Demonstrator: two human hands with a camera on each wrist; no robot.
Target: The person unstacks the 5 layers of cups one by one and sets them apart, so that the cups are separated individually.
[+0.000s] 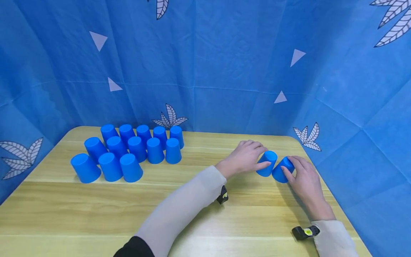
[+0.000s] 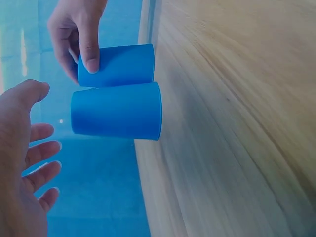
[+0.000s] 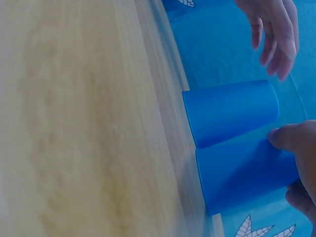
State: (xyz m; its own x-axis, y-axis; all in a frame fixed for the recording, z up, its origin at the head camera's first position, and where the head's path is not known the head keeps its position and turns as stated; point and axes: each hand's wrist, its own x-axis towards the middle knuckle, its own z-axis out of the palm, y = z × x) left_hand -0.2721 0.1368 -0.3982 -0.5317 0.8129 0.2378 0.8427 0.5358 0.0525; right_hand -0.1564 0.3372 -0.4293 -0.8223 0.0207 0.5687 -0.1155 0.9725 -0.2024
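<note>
Two blue plastic cups stand upside down side by side at the right of the table. My right hand (image 1: pixel 303 178) grips the right-hand cup (image 1: pixel 282 170) near its closed top, thumb on the near side and fingers over the far side. Beside the other cup (image 1: pixel 267 163) is my left hand (image 1: pixel 244 157), its fingers spread and relaxed. In the left wrist view a gap shows between the left fingers (image 2: pixel 43 148) and that cup. The right wrist view shows the right thumb (image 3: pixel 286 137) against the held cup (image 3: pixel 242 173).
Several more blue cups (image 1: pixel 137 148) stand upside down in three rows on the left of the wooden table (image 1: pixel 96 214). A blue patterned cloth (image 1: pixel 218 64) hangs behind the table and along its sides. Each wrist wears a small black camera (image 1: pixel 302 232).
</note>
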